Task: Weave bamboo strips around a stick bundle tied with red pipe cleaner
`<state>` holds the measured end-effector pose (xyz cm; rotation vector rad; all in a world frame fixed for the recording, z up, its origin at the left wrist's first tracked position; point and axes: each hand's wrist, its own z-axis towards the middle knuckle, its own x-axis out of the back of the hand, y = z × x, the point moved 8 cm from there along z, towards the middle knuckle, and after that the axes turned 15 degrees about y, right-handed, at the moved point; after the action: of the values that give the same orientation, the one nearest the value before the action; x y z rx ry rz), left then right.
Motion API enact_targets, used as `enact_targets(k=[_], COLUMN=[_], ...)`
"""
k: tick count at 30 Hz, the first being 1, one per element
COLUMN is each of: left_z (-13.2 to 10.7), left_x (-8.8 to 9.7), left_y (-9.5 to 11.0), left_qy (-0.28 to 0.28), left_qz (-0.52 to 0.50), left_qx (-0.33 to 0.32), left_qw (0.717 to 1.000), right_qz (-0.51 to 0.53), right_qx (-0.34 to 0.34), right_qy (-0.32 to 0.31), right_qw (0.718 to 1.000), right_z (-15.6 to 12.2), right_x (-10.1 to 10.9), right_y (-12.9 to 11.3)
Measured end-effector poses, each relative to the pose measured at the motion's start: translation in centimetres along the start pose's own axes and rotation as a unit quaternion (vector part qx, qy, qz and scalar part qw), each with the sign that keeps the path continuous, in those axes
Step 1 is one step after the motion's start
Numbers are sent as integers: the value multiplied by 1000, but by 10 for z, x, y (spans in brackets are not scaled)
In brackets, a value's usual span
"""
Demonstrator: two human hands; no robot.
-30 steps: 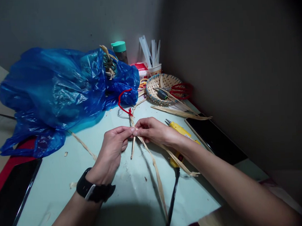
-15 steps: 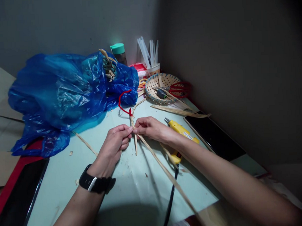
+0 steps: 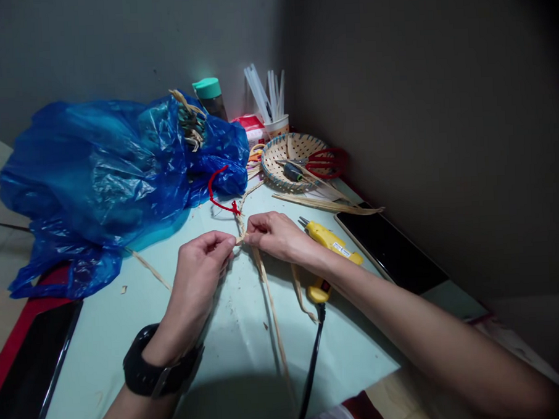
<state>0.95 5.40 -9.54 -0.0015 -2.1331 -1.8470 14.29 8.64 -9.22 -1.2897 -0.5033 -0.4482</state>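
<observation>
A pale braid of dried plant strips runs toward me on the table, with a red cord tied at its far end. My left hand pinches a strip end between thumb and index finger, just left of the braid. Close beside it, my right hand is pinched on the braid's near end. From under the right hand a long loose strip hangs down toward the front edge. A shorter curled strip trails to its right. The exact crossing of strips between the fingertips is partly hidden.
A yellow glue gun with a black cord lies right of my hands, near a dark phone. Behind are a woven basket holding red-handled scissors, a cup of glue sticks and a blue plastic bag.
My left hand has turned and drawn slightly left, pulling a strip sideways out of the braid's end. The long loose strip now hangs more steeply. The whole view has shifted a little.
</observation>
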Motion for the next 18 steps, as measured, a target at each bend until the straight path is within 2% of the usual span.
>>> enact_targets(k=[2,4,5,7,9,11,14,18], left_z=[-6,-16,-25,-47,-63,-70,-73,-75], left_x=[2,1,-3,-18,-31,-38,-42,-48], left_y=[3,15,25,39,43,41,40,36], left_qy=[40,91,107,107,97,97,108,101], left_qz=[20,101,152,235,292,339,385,460], left_qx=[-26,-133,-216,-372,-460,-491,-514,-536], left_qw=[999,982,959,891,833,796,759,701], right_qz=[34,88,121,182,209,209,235,317], right_qx=[-14,-51,-73,-108,-123,-127,-134,-202], right_qy=[-7,-23,-33,-47,-49,-43,-45,-91], right_qw=[999,995,989,976,969,969,962,922], right_z=[-2,-4,-6,-8,-9,-8,-8,-13], right_x=[-3,-8,-12,-17,-19,-18,-18,-23], right_y=[1,6,9,14,17,20,19,14])
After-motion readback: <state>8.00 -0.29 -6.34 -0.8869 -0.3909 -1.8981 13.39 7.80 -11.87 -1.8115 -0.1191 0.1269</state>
